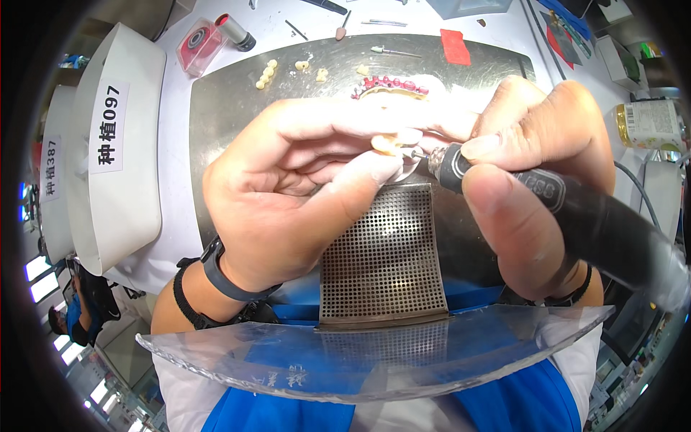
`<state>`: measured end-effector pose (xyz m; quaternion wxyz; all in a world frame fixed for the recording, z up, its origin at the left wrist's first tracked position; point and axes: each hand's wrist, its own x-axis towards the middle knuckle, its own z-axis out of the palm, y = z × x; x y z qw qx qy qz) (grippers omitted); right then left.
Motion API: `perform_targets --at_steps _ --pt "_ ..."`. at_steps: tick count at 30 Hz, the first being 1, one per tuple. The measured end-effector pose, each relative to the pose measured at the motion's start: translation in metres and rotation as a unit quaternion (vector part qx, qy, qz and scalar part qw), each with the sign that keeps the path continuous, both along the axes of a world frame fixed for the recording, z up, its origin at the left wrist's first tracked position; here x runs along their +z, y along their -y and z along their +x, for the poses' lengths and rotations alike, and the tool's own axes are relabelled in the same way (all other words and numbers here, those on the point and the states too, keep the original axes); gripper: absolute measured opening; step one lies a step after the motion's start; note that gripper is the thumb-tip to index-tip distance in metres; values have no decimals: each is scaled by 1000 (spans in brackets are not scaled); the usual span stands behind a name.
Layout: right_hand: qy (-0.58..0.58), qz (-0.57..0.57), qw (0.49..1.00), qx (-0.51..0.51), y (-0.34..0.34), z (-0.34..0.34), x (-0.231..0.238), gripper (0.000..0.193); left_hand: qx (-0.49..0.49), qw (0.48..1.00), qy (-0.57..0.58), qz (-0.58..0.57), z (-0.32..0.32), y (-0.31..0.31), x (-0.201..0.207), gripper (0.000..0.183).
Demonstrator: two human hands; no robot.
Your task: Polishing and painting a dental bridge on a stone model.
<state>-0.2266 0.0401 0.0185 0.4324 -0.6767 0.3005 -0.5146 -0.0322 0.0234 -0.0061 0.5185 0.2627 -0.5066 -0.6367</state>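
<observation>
My left hand [263, 191] pinches a small cream-coloured dental crown piece [386, 145] between thumb and fingertips; glare and the fingers hide part of it. In my right hand [536, 137] is a black rotary handpiece [586, 209], gripped like a pen. Its bur [417, 153] points left and is at or very near the crown piece; I cannot tell whether they touch. Beyond the hands, a curved dental framework with dark red stubs [392, 86] rests on the metal plate [216, 93]. Below the hands is a perforated metal grille [381, 252].
Small cream tooth pieces [266, 74] and a grinding bur [396, 52] lie on the plate, near a red patch [455, 47]. White bins [133, 194] stand left, a clear red-tinted box [200, 45] far left, a jar [648, 124] right. A clear shield [374, 360] spans the near side.
</observation>
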Motion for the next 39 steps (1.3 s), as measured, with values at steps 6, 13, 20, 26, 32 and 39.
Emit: perform_targets --at_steps 6,13,20,26,32,39 --pt "89 63 992 -63 -3 -1 -5 16 -19 996 -3 87 6 5 1 34" --pt "81 -1 995 -50 -3 -3 -12 15 -12 998 0 66 3 3 2 33" --pt "95 7 994 -47 -6 -3 -28 14 -5 1000 9 12 1 1 0 31" --pt "16 44 998 -51 -5 -1 0 14 1 998 54 -37 3 1 -1 29" --pt "115 30 990 -70 -2 16 1 14 -3 998 61 -15 5 2 2 30" --pt "92 4 995 -47 -3 0 -15 14 -43 991 4 129 8 8 5 37"
